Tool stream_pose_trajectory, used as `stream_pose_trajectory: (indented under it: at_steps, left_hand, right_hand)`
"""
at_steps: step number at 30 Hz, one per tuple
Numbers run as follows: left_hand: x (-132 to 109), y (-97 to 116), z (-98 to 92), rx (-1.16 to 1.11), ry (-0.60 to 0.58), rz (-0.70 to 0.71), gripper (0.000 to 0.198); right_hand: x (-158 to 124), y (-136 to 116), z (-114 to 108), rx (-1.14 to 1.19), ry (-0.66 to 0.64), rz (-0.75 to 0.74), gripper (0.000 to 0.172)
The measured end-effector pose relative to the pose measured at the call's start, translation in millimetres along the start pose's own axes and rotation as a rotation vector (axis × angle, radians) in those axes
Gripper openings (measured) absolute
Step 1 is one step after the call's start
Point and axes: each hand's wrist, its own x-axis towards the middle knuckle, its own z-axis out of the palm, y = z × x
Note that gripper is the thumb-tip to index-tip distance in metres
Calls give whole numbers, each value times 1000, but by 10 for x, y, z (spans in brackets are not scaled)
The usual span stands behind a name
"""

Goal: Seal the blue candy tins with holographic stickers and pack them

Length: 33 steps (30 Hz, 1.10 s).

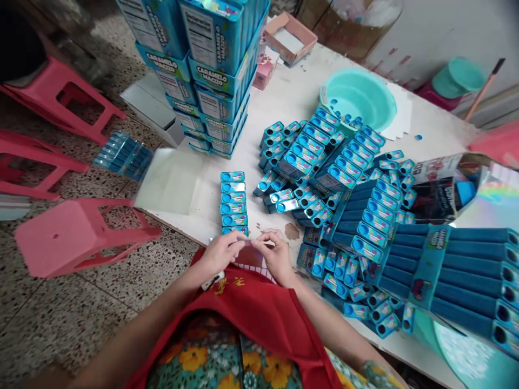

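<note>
My left hand (223,253) and my right hand (276,255) meet at the table's front edge, both closed with thumbs and fingertips pinched together. Something small and thin seems to lie between the fingertips, too small to make out. Just beyond my left hand, a column of small blue boxes (234,207) with shiny tops lies on the table; its near end is partly hidden by my fingers. To the right of my right hand spreads a heap of similar blue boxes (308,202), several showing dark round holes in their ends.
Tall stacks of blue display boxes (217,78) stand at the back left, beside a clear plastic sheet pile (172,181). A turquoise basin (360,89) holds small blue pieces. Another basin (441,340) sits low at right. Pink stools (57,237) stand on the floor at left.
</note>
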Motion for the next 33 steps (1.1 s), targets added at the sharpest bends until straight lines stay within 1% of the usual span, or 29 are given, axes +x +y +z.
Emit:
stream_pose_trajectory:
  at_steps: [2, 4, 6, 9, 13, 15, 17, 19, 21, 22, 23, 25, 27, 28, 29, 30, 32, 33]
  left_hand:
    - [-67, -137, -170, 34, 45, 7, 17]
    - [-87, -263, -303, 92, 78, 30, 12]
    - [-64, -363, -388, 154, 106, 53, 11]
    - [30, -478, -432, 206, 132, 73, 14]
    - [191, -680, -372, 193, 165, 82, 14]
    - [234, -805, -305, 219, 207, 16, 14]
    - [223, -901, -228, 298, 252, -88, 16]
    - [164, -931, -152, 414, 340, -174, 19]
    - [82, -881, -83, 573, 429, -171, 27]
    - [41, -833, -54, 663, 439, -148, 30]
    - [0, -778, -30, 753, 413, -126, 33]
    - [-77, -670, -6, 913, 276, -123, 36]
    - [-149, -593, -5, 1018, 141, -167, 34]
    - [-177, -569, -4, 1037, 81, -147, 32]
    - [-193, -553, 6, 1027, 24, -73, 31]
    - [-191, -541, 32, 990, -27, 49, 32]
    - [-123, -524, 137, 875, -103, 340, 35]
    - [-58, -515, 214, 827, -117, 442, 38]
  right_hand:
    - [31, 50, 238, -48, 23, -25, 22]
    - [69, 88, 419, -88, 42, -42, 19]
    - [110, 116, 540, -136, 67, -57, 17]
    - [161, 160, 641, -210, 83, -79, 16]
    - [198, 269, 682, -167, 112, -76, 19]
    - [209, 333, 671, -111, 146, -40, 22]
    - [217, 382, 654, -60, 161, 19, 32]
    - [221, 405, 647, -52, 146, 39, 37]
    - [226, 406, 647, -105, 118, -22, 33]
    - [231, 402, 641, -138, 108, -66, 29]
    - [239, 397, 622, -155, 96, -98, 26]
    - [256, 396, 523, -131, 66, -107, 20]
    - [262, 410, 321, -106, 81, -87, 19]
    - [253, 425, 188, -127, 102, -94, 20]
    - [232, 442, 47, -178, 119, -121, 21]
    - [198, 462, -90, -250, 123, -165, 21]
    - [101, 508, -305, -405, 72, -265, 21]
    - [44, 534, -365, -472, 31, -312, 20]
